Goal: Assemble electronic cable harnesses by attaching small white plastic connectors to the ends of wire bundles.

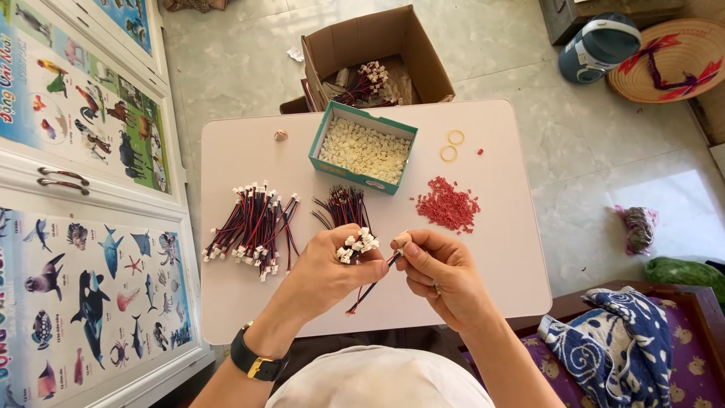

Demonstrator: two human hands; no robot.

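Small white table [498, 249] over tiled floor. Left hand [328, 272] fingers clamped round bundle of red-black wire leads [349, 219], white connectors up. Right hand [438, 268] pinching single lead [370, 291] near bundle. Better keep ends aligned, grip near tip. Box of white housings [364, 149], red bits [447, 204] beyond.

Hidden inside the left hand [326, 273]: the middle of a bundle of red-and-black wires [343, 208], with only the fanned ends and white plugs showing. Too small to make out between the fingertips of the right hand [442, 276]: the tip of the single wire [368, 292] pinched there (thumb capped by a tan sleeve). Partly covered by the green tray [361, 148]: the front of the cardboard box [377, 54]. Cut off at the left edge: the animal posters [75, 113]. Cut off at the right edge: the woven hat [672, 60] and a green bag [687, 270]. Too fine to tell apart: the red bits [447, 204] heaped on the table [242, 155].
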